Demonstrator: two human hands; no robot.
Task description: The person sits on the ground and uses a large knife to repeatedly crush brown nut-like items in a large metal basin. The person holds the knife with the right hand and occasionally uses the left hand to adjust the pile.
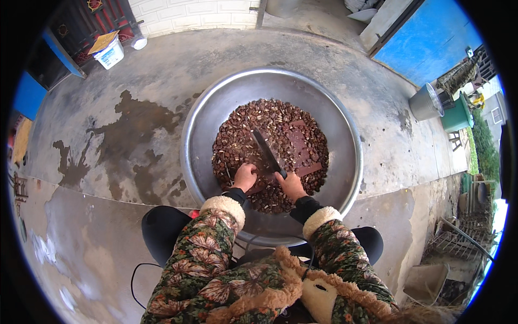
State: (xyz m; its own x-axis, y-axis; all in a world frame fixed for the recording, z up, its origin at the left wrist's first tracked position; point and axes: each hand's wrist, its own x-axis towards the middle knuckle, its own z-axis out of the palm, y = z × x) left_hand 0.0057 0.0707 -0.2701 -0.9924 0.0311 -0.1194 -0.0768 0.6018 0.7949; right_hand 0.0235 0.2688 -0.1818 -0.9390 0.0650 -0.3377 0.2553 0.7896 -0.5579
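Observation:
A wide metal basin (340, 121) stands before me with many small brown pieces (267, 113), mixed with pale bits, in its bottom; I cannot tell what they are. Reddish-brown flat slabs, perhaps boards (298, 141), lie partly among them. My right hand (290, 184) is closed around the black handle of a knife or cleaver (265, 148), whose dark blade points up and to the left over the basin. My left hand (245, 177) is left of the handle, low over the pieces, with its fingers curled; whether it pinches a piece is hidden.
Wet patches (133, 141) mark the concrete floor left of the basin. A white bucket (110, 52) with a board on top stands at the upper left. At the right are a metal bucket (425, 103) and a green bin (457, 115). A black cable (132, 279) lies near my left leg.

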